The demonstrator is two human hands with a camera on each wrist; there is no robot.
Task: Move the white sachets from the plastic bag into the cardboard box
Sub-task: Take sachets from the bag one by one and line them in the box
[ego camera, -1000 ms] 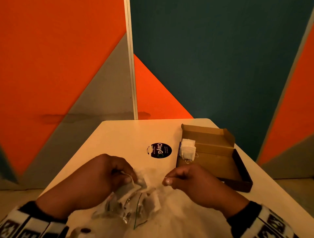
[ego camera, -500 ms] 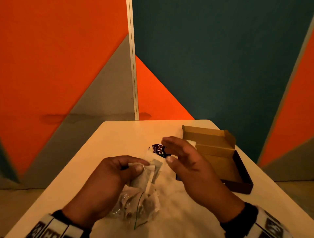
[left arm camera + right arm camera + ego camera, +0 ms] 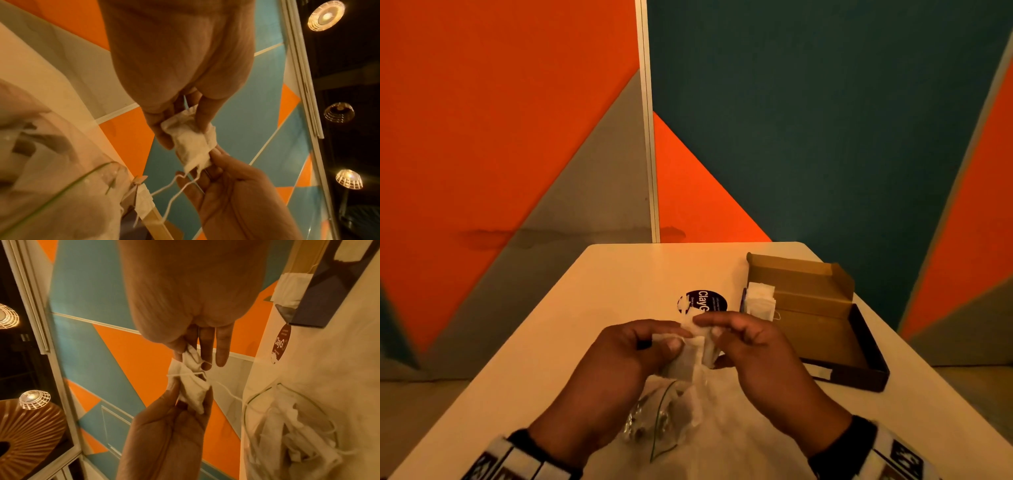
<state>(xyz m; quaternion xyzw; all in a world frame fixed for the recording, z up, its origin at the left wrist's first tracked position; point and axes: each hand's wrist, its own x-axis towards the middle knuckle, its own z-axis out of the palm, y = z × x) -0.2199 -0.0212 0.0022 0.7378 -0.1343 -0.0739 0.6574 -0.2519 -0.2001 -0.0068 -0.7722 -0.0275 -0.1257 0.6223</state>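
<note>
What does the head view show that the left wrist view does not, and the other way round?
Only the head view shows the open cardboard box from above, with white sachets stacked upright at its left end, and the round black sticker on the table.

Only the left wrist view shows the strings hanging from the held sachets, and the ceiling lamps.

Both show the left hand and right hand pinching the same small bundle of sachets above the plastic bag.

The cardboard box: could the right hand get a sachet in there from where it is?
Probably yes: the cardboard box lies open beside the right hand, nothing between them, though both hands pinch the sachets.
</note>
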